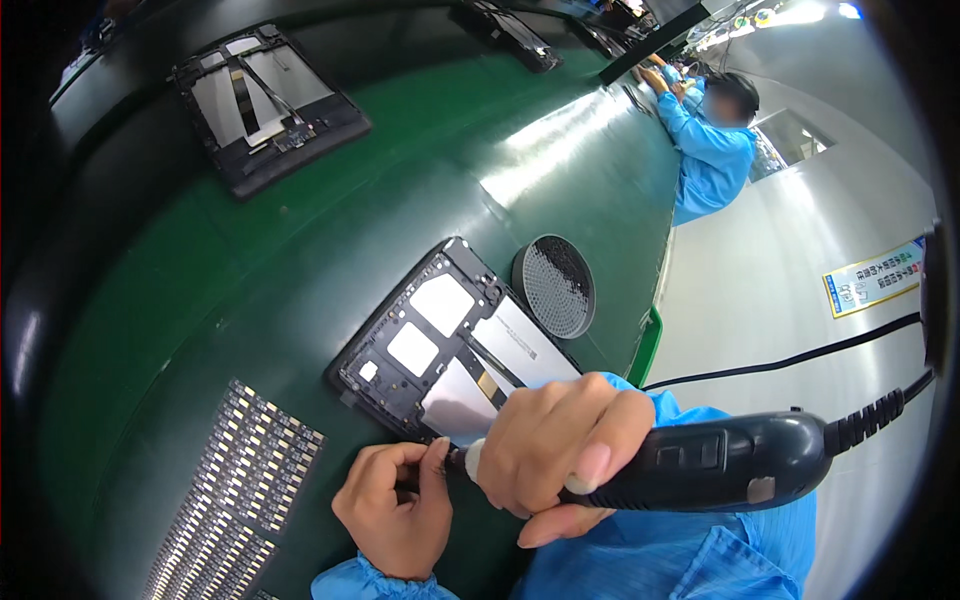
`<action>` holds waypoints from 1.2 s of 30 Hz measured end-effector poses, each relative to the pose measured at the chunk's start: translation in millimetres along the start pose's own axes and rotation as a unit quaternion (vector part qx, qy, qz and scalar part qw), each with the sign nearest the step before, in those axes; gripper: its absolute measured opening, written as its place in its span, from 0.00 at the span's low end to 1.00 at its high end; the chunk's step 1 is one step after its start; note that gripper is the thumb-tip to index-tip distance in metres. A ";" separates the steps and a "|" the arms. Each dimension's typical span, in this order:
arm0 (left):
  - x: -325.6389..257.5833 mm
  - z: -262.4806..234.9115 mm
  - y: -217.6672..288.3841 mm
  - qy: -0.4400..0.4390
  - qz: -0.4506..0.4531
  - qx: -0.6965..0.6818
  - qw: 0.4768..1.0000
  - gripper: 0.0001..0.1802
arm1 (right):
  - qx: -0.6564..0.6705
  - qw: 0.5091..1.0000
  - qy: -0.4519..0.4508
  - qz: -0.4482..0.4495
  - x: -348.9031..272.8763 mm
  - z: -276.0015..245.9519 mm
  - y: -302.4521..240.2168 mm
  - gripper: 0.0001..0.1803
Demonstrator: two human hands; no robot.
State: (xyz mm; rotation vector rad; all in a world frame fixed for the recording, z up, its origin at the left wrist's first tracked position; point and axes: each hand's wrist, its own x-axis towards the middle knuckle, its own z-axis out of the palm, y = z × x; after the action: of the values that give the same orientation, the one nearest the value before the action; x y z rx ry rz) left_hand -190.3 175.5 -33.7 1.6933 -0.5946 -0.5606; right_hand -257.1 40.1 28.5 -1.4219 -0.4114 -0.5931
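My right hand (560, 450) is wrapped round a black corded electric screwdriver (730, 462), its tip pointing left. At that tip, the thumb and forefinger of my left hand (400, 510) are pinched together; whatever lies between them is too small to make out. Both hands are at the near edge of an opened tablet (385, 385), which lies tilted on the green bench with its inside facing up. White pads, a silver battery and a dark flat cable show in it. My right hand hides its near right part.
A round dish (556, 288) of small dark screws stands beyond the tablet. At the near left lies a sheet of small parts (240, 480). Another opened tablet (270, 110) lies at the far left. A person in blue (715, 150) works at the far right. A cable (790, 360) runs right.
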 end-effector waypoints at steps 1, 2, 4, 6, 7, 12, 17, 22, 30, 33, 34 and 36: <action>0.0 0.4 3.3 -0.002 -0.010 -0.007 1.000 0.08 | 0.028 0.994 0.094 -0.037 -0.7 9.6 4.4 0.29; 0.9 -0.1 6.4 -0.003 -0.006 -0.009 1.000 0.08 | 0.023 0.994 0.095 -0.038 1.4 11.7 3.2 0.29; -0.5 0.0 5.9 -0.001 0.000 -0.010 1.000 0.08 | 0.020 0.994 0.098 -0.043 -0.6 12.1 2.4 0.30; -1.0 1.0 6.6 -0.001 -0.006 -0.014 1.000 0.08 | -0.005 0.998 0.053 -0.022 0.1 8.7 -3.3 0.30; -1.1 1.7 6.5 0.000 -0.007 -0.023 1.000 0.08 | -0.024 1.000 0.016 -0.004 2.3 4.9 -8.4 0.30; -2.2 3.0 1.0 -0.001 -0.013 -0.038 0.999 0.07 | -0.030 0.999 -0.028 0.007 0.3 -1.0 -7.6 0.28; 0.1 0.2 0.6 0.007 -0.021 -0.033 0.999 0.07 | -0.044 0.999 -0.011 -0.024 1.0 2.4 1.9 0.26; -3.8 1.3 4.0 -0.001 -0.011 -0.043 0.999 0.07 | -0.031 0.998 0.022 -0.049 -2.3 6.9 0.0 0.24; -3.3 -4.4 -5.3 0.006 0.021 -0.034 0.999 0.07 | -0.150 0.984 0.085 0.043 -9.9 9.9 -5.7 0.18; -5.8 3.7 7.8 -0.029 0.059 -0.018 0.998 0.08 | -0.234 0.966 0.089 0.057 -14.1 12.8 -27.1 0.17; -6.0 5.0 10.4 -0.030 0.076 0.004 0.997 0.08 | -0.213 0.974 0.082 0.010 -10.2 10.7 -24.1 0.16; -6.7 4.3 12.4 -0.020 0.103 0.038 0.994 0.07 | -0.222 0.974 0.032 -0.023 -1.3 6.1 -23.2 0.15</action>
State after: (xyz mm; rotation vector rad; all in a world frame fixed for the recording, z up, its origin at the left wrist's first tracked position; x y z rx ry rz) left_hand -199.2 174.6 -22.1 1.6712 -0.8179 -0.4290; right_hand -271.7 45.3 46.7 -1.8165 -0.2699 -0.7999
